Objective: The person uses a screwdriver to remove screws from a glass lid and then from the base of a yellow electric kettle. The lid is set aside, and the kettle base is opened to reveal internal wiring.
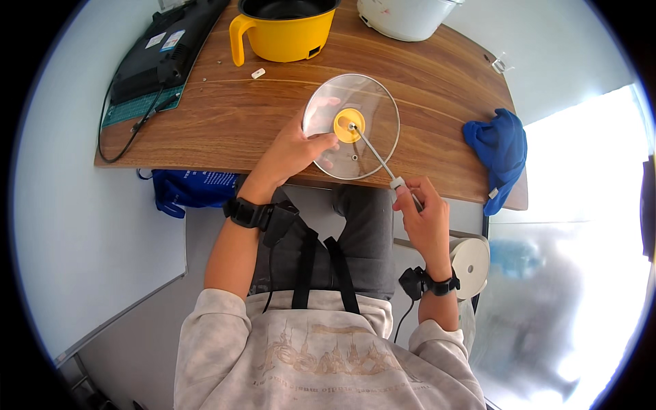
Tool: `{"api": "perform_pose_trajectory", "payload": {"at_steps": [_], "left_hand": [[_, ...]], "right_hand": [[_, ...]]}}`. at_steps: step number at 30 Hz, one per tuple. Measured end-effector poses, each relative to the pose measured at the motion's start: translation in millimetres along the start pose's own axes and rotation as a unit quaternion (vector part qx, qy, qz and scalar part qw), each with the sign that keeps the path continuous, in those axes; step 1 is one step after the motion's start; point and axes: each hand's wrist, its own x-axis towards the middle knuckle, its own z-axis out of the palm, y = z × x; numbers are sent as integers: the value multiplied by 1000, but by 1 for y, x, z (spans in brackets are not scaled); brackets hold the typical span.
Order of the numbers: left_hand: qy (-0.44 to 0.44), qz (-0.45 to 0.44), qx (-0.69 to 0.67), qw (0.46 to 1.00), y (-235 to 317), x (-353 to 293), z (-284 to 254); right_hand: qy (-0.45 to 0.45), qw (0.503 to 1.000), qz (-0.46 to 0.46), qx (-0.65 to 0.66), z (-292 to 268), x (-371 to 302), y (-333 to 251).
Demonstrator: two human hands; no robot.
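My left hand (295, 149) grips a round glass lid (365, 109) by its left rim, holding it tilted over the near edge of the wooden table (225, 123). A yellow round knob piece (349, 125) sits at the lid's centre. My right hand (422, 217) is closed around the handle of a screwdriver (378, 156). Its metal shaft runs up to the left, and the tip rests on the yellow centre piece.
A yellow electric pot (283, 31) stands at the back of the table, a white cooker (403, 15) to its right. A black appliance on a green mat (160, 58) lies at the left. A blue cloth (499, 147) hangs at the right edge. A small white part (257, 73) lies near the pot.
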Motion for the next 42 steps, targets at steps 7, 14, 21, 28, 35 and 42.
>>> {"api": "perform_pose_trajectory", "payload": {"at_steps": [7, 14, 21, 28, 35, 42], "left_hand": [[8, 4, 5, 1000, 1, -1, 2], [4, 8, -1, 1000, 0, -1, 1], [5, 6, -2, 1000, -1, 0, 1], [14, 5, -9, 1000, -5, 1, 0], [6, 5, 8, 1000, -1, 1, 1], [3, -18, 7, 1000, 0, 1, 0]], "right_hand": [[5, 1000, -10, -9, 0, -2, -4], [0, 1000, -7, 3, 3, -2, -6], [15, 998, -54, -27, 4, -3, -1], [51, 984, -98, -136, -7, -2, -24], [76, 958, -186, -205, -30, 11, -38], [46, 941, -223, -249, -45, 30, -69]]}}
